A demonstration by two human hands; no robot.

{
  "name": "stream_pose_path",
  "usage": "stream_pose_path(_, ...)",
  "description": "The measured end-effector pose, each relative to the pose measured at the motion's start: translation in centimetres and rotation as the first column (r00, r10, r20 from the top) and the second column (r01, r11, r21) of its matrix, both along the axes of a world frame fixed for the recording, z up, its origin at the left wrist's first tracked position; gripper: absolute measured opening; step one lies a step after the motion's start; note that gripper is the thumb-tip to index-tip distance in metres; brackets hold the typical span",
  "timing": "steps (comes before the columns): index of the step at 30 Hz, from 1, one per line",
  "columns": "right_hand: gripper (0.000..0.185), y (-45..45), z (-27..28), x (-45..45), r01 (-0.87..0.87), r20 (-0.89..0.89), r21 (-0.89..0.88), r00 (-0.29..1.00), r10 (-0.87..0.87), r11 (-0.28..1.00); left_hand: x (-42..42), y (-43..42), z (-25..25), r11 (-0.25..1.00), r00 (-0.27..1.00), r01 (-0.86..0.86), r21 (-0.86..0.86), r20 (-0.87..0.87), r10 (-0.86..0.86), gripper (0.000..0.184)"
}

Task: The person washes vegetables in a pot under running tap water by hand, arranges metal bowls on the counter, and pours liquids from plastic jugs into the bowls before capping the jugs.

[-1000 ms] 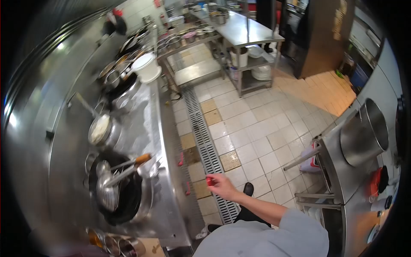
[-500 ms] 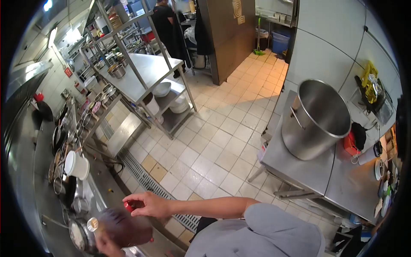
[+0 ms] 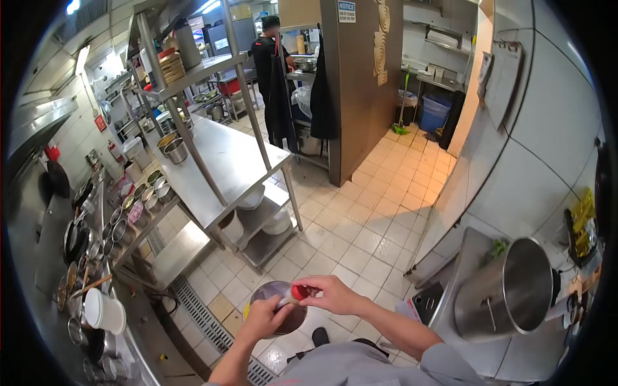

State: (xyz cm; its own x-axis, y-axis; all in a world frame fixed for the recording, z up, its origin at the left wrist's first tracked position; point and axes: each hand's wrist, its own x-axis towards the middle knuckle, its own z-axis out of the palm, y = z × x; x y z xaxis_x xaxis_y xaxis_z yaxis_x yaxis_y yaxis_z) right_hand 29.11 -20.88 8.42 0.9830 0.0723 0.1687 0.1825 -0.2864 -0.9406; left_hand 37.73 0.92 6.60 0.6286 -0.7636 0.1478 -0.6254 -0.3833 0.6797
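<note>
A large jug (image 3: 290, 320) with dark contents hangs in front of my body, over the tiled floor. My left hand (image 3: 262, 316) is wrapped round its handle near the neck. At the jug's mouth, my right hand (image 3: 328, 296) pinches a red cap (image 3: 299, 292) between thumb and fingers. Both hands are close together, and the cap is at or against the opening; whether it is seated cannot be made out.
A steel table (image 3: 219, 151) with shelves stands ahead, and a person (image 3: 264, 58) in dark clothes is beyond it. At right, a big steel pot (image 3: 505, 296) rests on a counter. White tubs (image 3: 106, 311) sit by the stove at left. A floor drain (image 3: 199, 315) runs below.
The view has turned right, away from the stove. My left hand has brought the jug up in front of me, and my right hand has moved the red cap to its mouth.
</note>
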Motion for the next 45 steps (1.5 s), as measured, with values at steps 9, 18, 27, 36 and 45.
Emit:
stream_pose_path(9, 0.036, -16.1, -3.8, 5.8, 0.276, 0.287, -0.299, 0.939, -0.190, 0.913, 15.3, -21.7, -1.3, 0.753, 0.781, 0.610, 0.247, -0.029, -0.624, 0.040)
stream_pose_path(18, 0.040, -34.5, -6.9, 15.8, 0.527, -0.410, 0.036, 0.783, -0.468, 0.849, 23.2, -42.4, 1.6, 0.775, 0.748, 0.489, 0.401, 0.264, -0.609, 0.038)
stream_pose_path(27, 0.044, -50.9, -6.8, 23.2, 0.406, -0.138, -0.439, 0.851, -0.507, 0.801, 31.6, -59.1, -1.3, 0.797, 0.815, 0.450, 0.404, 0.181, -0.551, 0.039)
stream_pose_path(36, 0.050, -73.7, -7.1, 31.3, 0.418, -0.199, -0.518, 0.790, -0.581, 0.746, 40.1, -82.1, -4.3, 0.781, 0.794, 0.541, 0.311, 0.117, -0.597, 0.040)
stream_pose_path(45, 0.047, -92.3, -9.0, 34.4, 0.758, -0.105, -0.174, 0.621, -0.777, 0.629, 46.8, -107.0, -4.5, 0.632, 0.650, 0.680, 0.372, 0.092, -0.754, 0.040)
